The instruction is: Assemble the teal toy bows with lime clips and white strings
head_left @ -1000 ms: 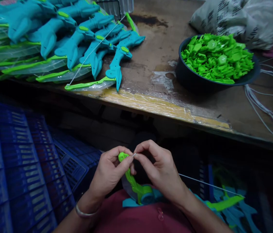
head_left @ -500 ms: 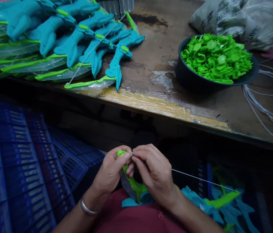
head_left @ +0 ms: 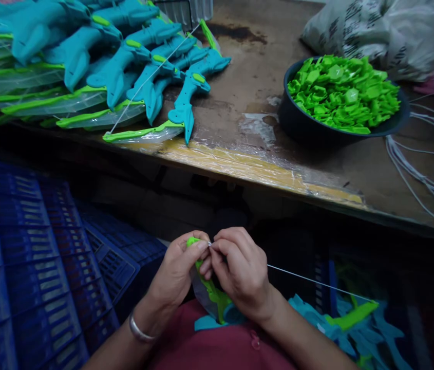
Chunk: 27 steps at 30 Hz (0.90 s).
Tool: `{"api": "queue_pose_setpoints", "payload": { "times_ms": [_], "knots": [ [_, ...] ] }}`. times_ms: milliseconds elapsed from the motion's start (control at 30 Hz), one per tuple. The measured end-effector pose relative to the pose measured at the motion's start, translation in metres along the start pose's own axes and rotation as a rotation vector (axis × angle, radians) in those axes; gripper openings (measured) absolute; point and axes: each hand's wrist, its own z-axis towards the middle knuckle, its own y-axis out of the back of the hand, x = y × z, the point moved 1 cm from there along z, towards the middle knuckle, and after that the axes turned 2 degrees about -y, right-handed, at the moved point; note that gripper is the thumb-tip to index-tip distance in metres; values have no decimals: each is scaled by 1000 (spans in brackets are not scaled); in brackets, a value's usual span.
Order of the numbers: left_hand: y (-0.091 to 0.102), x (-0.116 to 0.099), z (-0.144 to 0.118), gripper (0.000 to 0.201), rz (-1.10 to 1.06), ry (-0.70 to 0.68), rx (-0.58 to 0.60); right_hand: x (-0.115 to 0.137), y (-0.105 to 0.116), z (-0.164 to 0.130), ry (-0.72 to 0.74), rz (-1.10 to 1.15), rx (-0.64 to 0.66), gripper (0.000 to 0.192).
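Observation:
In my lap lies a toy bow [head_left: 217,298] with a teal grip and bright green limbs. My left hand [head_left: 180,267] is closed round the tip of one green limb, thumb on top. My right hand [head_left: 242,270] pinches the white string [head_left: 210,244] right at that tip; fingertips of both hands nearly meet there. From behind my right hand the string runs taut to the right, to a green limb end. The exact shape of the string at the tip is too small to make out.
Several teal and green toy bows [head_left: 124,56] are piled on the table [head_left: 236,97] at the left. A dark bowl [head_left: 297,123] of green plastic pieces [head_left: 347,92] stands at the right, near loose white strings [head_left: 413,164] and a sack [head_left: 371,36]. Blue crates [head_left: 27,267] stand lower left.
My right hand has shifted slightly left and turned a little, its fingertips still at the limb tip. My left hand and the bow have stayed almost in place.

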Motion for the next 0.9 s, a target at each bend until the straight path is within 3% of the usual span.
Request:
{"api": "queue_pose_setpoints", "payload": {
  "times_ms": [200,633,700,900],
  "knots": [
    [1,1,2,23,5,0,-28,-8,-5,-13,203,-187,-45,22],
    [-4,-1,1,27,12,14,-37,-8,-5,-11,234,-211,-76,20],
    [-5,-1,1,25,7,6,-49,-7,-7,-10,205,-166,-92,18],
    [-4,-2,1,25,4,15,-83,-1,-9,-6,-80,49,-59,12]
  ]
}}
